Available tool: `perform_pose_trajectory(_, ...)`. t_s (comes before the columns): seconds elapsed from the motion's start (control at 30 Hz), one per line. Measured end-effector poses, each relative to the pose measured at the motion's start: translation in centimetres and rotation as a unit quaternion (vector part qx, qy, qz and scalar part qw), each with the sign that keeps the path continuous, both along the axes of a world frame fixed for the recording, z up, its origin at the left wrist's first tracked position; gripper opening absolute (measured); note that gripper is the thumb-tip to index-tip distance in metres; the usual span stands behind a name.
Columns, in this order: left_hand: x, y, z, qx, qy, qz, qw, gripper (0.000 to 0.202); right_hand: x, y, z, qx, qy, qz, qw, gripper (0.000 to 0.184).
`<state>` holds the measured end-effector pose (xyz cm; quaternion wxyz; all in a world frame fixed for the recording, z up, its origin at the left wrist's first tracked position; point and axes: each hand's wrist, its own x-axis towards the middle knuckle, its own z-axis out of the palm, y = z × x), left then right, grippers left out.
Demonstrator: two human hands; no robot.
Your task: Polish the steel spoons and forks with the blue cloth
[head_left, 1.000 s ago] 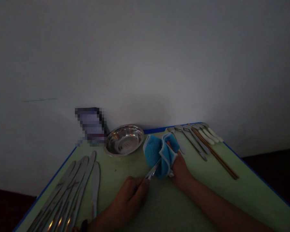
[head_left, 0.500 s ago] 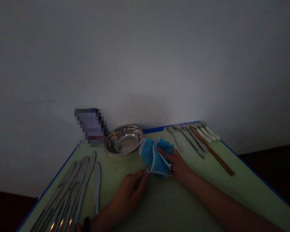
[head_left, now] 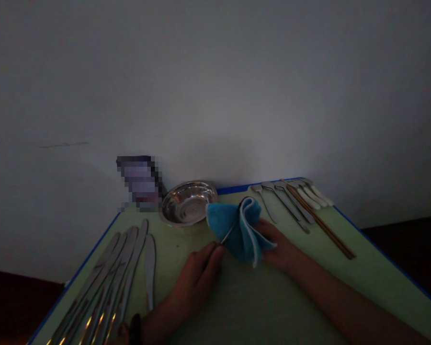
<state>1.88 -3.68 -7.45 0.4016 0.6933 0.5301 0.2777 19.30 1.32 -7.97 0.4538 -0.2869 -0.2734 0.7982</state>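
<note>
Pinched in my left hand (head_left: pixel 201 268) is the handle of a thin metal utensil (head_left: pixel 230 232), which slants up and away to the right. The blue cloth (head_left: pixel 251 230) with pale edging covers much of it, so its kind is hard to make out. My right hand (head_left: pixel 278 247) grips this cloth from behind and the right, with most of its fingers hidden. The cloth is bunched into folds above the table, one corner spread to the left in front of a shiny metal bowl (head_left: pixel 188 203).
Several table knives (head_left: pixel 129 258) lie side by side on the left of the green table (head_left: pixel 266 302). At the back right lie a fork (head_left: pixel 266 203), other metal cutlery, wooden chopsticks (head_left: pixel 323 225) and white-handled cutlery (head_left: pixel 314 195). A blurred-out screen (head_left: pixel 140 182) leans against the wall (head_left: pixel 215 96).
The cloth has been shifted and refolded, its left corner now fanned out. My right hand has moved slightly right and down with it. The whole view has shifted a little.
</note>
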Motion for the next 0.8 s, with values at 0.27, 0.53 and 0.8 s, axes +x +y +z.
perform_pose_trajectory(0.27,0.0,0.0,0.2,-0.021,-0.017,0.008,1.0,0.034,-0.4,-0.1,0.5,-0.056,0.052,0.079,0.994,0.026)
perform_pose_trajectory(0.53,0.3,0.1,0.6,-0.013,-0.046,0.061,0.997,0.037,0.3,1.3,0.3,0.012,0.153,-0.035,0.988,0.037)
perform_pose_trajectory(0.8,0.1,0.1,0.3,-0.025,-0.041,0.035,0.998,0.036,1.2,0.6,-1.6,0.112,-0.082,-0.017,0.99,0.039)
